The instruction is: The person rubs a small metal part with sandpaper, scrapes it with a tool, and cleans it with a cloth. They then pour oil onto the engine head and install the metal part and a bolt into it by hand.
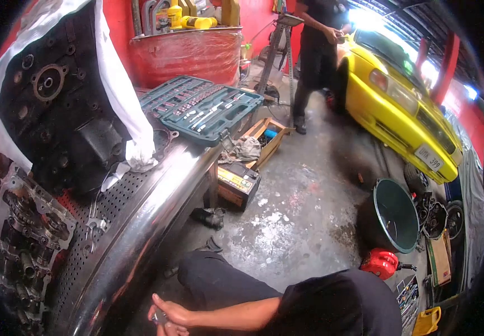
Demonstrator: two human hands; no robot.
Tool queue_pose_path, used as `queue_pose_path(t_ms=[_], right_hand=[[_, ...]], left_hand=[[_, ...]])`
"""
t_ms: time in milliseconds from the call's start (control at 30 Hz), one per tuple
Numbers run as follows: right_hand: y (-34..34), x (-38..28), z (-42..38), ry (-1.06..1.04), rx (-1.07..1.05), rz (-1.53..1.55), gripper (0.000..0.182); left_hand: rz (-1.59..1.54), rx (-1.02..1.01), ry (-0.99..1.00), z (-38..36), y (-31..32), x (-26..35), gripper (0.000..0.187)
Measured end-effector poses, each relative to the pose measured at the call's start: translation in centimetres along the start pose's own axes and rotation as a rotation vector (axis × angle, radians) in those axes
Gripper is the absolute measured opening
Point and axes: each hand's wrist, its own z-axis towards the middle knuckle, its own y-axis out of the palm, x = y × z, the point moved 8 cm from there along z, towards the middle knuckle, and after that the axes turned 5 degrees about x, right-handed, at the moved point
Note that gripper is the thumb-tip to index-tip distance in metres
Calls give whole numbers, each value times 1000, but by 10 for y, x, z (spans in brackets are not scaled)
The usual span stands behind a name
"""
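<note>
A small shiny piece [160, 317] sits right in the fingers

I see the small shiny piece low down, between my two hands, just beside the metal bench. My right hand [176, 313] comes in from the right side and is the nearer one. Its thumb lies over the top, and it looks to me like the thumb and fingers are closed on the piece. So the piece lies at the fingertips, on the side away from the wrist. It is too small and too covered for me to tell which way its long side points.

My left hand [170, 330] is just under the right one. Most of it is cut off, so I can't tell if it is open or closed.

Dark-clothed legs [225, 280] are next to the arm. To the left is the bench [146, 215], with its shiny edge slanting up to the right. On it I see some wrenches [90, 235], a metal engine part [23, 246] and a big black engine block [65, 134]. Past them lies a green tool case [197, 131]. Further off, another person [312, 56] stands by a yellow car [387, 106].
</note>
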Motion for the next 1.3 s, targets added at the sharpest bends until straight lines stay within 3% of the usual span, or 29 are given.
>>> queue_pose_path(t_ms=[33, 133, 167, 267, 367, 400, 533, 600, 733, 767, 800, 833, 867, 900, 1000, 1167, 1300], right_hand=[[2, -8, -3, 51, -50, -70, 82], [-6, -4, 14, -125, 122, -58, 83], [-5, 19, 28, -40, 29, -18, 84], [-13, 31, 28, 17, 51, -43, 83], [-12, -2, 0, -39, 121, -81, 82], [-12, -6, -4, -68, 188, -51, 80], [0, 8, 7, 18, -75, 115, 82], [10, 12, 10, 130, -129, 305, 82], [11, -1, 4, 103, -57, 230, 71], [13, -1, 5, 57, -120, 291, 66], [10, -5, 5, 32, -95, 286, 65], [8, -6, 4, 16, -68, 290, 65], [8, -2, 1, 12, -40, 297, 64], [7, 5, 7, 35, -23, 337, 63], [10, -13, -5, 57, -67, 328, 65], [13, -2, 0, 79, -91, 286, 65], [14, 4, -3, 68, -135, 334, 60]], left_hand=[[61, 15, 56, -6, -3, 16, 40], [447, 229, 882, -19, 6, 68, 41], [524, 163, 678, -11, 7, 57, 43], [655, 161, 746, -11, 11, 59, 42], [254, -90, 287, 23, 5, -40, 43], [107, -119, 185, 18, 6, -43, 44], [-402, -222, -195, -20, 23, -17, 44], [-371, -162, -227, -18, 23, -30, 40], [-456, -148, -315, -12, 26, -40, 43], [-459, -197, -241, -17, 28, -41, 51], [-850, -413, -388, -29, 38, -33, 52], [-705, -305, -305, -23, 38, -33, 37], [-555, -190, -234, -22, 39, -29, 37], [-397, -244, -181, -5, 34, -58, 45], [-433, -325, -179, -23, 37, -39, 50], [-431, -218, -243, 1, 26, -67, 46], [-489, -249, -202, -29, 32, -31, 43]])
